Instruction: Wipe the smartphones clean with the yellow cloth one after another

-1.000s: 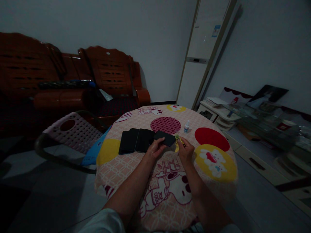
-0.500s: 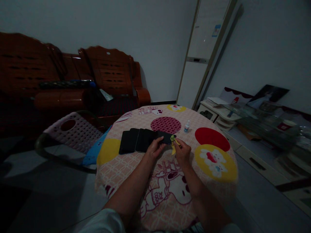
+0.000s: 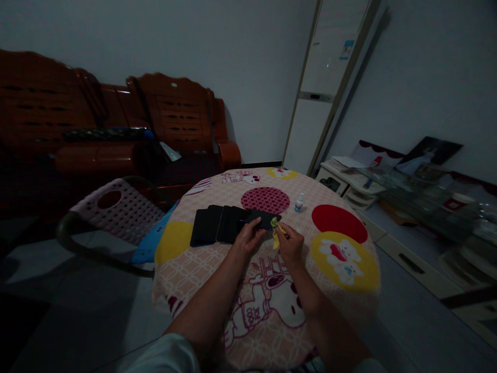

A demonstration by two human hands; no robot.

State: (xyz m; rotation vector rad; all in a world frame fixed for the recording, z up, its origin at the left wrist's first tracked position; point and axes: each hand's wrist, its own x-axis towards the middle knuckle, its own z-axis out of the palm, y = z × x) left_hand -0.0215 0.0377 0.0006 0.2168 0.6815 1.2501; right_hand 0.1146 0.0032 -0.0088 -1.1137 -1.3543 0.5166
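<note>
My left hand [image 3: 249, 237] grips a black phone [image 3: 266, 218] by its near edge, thumb on top, over the table. In my right hand [image 3: 292, 243] is a crumpled yellow-green cloth [image 3: 276, 234], pinched between the fingers at the phone's right end. Just left of the phone lie several overlapping flat black cases [image 3: 205, 226], perhaps tablets or covers; the dim light hides their detail. Beyond my right hand, a small clear bottle [image 3: 298, 203] with a white cap and a blue label stands upright.
A patterned cloth covers the round table [image 3: 272, 344]. At its left is a woven chair [image 3: 120, 210] with a blue item on the seat. Wooden seating [image 3: 174, 116] lines the wall. A low cabinet [image 3: 404, 254] with glass shelves stands at right.
My right hand and the cloth have shifted slightly left along the phone, and the cloth's folds have changed. The left hand keeps its hold, with the phone tilted a little differently.
</note>
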